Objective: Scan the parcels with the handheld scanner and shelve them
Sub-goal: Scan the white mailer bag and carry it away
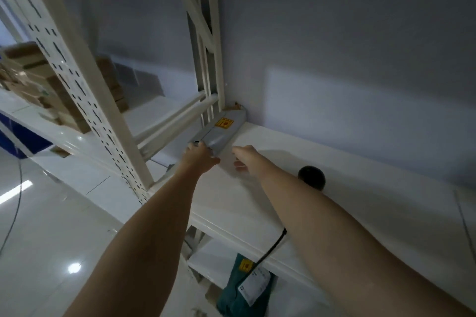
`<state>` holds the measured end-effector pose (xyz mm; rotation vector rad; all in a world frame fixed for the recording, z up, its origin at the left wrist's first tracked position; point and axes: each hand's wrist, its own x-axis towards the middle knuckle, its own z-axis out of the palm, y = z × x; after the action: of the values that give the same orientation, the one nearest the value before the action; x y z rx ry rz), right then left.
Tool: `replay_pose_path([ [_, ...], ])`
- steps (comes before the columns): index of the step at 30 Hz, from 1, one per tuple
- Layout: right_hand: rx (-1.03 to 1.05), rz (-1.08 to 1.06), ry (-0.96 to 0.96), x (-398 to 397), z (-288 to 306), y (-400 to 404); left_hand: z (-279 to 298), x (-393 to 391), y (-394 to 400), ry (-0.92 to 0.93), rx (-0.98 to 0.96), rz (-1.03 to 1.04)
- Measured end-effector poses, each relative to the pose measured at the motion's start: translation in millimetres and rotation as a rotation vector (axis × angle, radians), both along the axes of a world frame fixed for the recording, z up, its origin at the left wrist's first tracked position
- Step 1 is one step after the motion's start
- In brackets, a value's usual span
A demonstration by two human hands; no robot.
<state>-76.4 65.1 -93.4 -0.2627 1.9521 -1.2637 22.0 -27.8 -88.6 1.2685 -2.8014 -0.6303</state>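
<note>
A grey bag parcel (221, 131) with a yellow sticker lies on the white shelf (283, 167), in its far left corner against the wall and the upright. My left hand (202, 158) rests on the parcel's near end, fingers curled over it. Just right of it, my right hand (243, 159) hovers over the shelf with loosely bent fingers, holding nothing. The black handheld scanner (312, 178) stands on the shelf behind my right forearm; its black cable (270, 249) hangs over the shelf's front edge.
A green parcel (244, 288) with a white label and yellow sticker lies on the lower shelf below. A perforated white upright (85, 90) stands at left. Cardboard boxes (31, 77) fill the neighbouring shelf. Glossy white floor (51, 239) lies at lower left.
</note>
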Motion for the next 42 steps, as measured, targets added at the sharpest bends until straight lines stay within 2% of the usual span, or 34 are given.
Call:
replay_pose_path([
  [13, -0.126, -0.438, -0.156, -3.9, -16.5, -65.6, -20.6, -53.1, -73.0, -0.144, -0.085, -0.198],
  [16, -0.141, -0.504, -0.175, -3.1, -21.8, -68.3, -20.0, -57.4, -74.4, -0.115, -0.097, -0.208],
  [20, -0.268, -0.582, -0.218, -4.1, -27.0, -62.1, -19.9, -54.8, -75.0, 0.025, -0.031, -0.204],
  [23, -0.361, -0.619, -0.261, -7.4, -27.9, -59.0, -18.6, -52.6, -77.8, 0.236, 0.193, -0.13],
  [26, -0.485, -0.616, -0.367, -9.7, -27.1, -54.5, -7.0, -46.0, -74.2, 0.541, 0.721, -0.017],
  [27, -0.529, -0.605, -0.397, -8.7, -26.7, -53.9, -2.8, -44.3, -72.6, 0.578, 0.875, 0.032],
  [30, -0.67, -0.517, -0.428, -3.1, -26.9, -51.8, 6.9, -40.1, -63.5, 0.532, 1.187, 0.135],
  [32, -0.805, -0.518, -0.434, -3.1, -28.2, -49.1, 5.0, -39.4, -59.0, 0.457, 1.319, 0.153],
  [33, -0.842, -0.541, -0.43, -2.1, -26.8, -47.1, 6.0, -37.7, -56.6, 0.438, 1.331, 0.125],
  [35, -0.841, -0.595, -0.386, -1.7, -25.5, -39.1, 6.2, -36.1, -56.5, 0.424, 1.201, 0.02],
  [38, -0.711, -0.592, -0.252, -3.8, -29.8, -18.5, 3.9, -39.3, -63.0, 0.458, 1.009, -0.141],
  [42, -0.619, -0.575, -0.124, 2.0, -25.0, 9.9, 7.2, -44.6, -58.7, 0.351, 0.932, -0.37],
])
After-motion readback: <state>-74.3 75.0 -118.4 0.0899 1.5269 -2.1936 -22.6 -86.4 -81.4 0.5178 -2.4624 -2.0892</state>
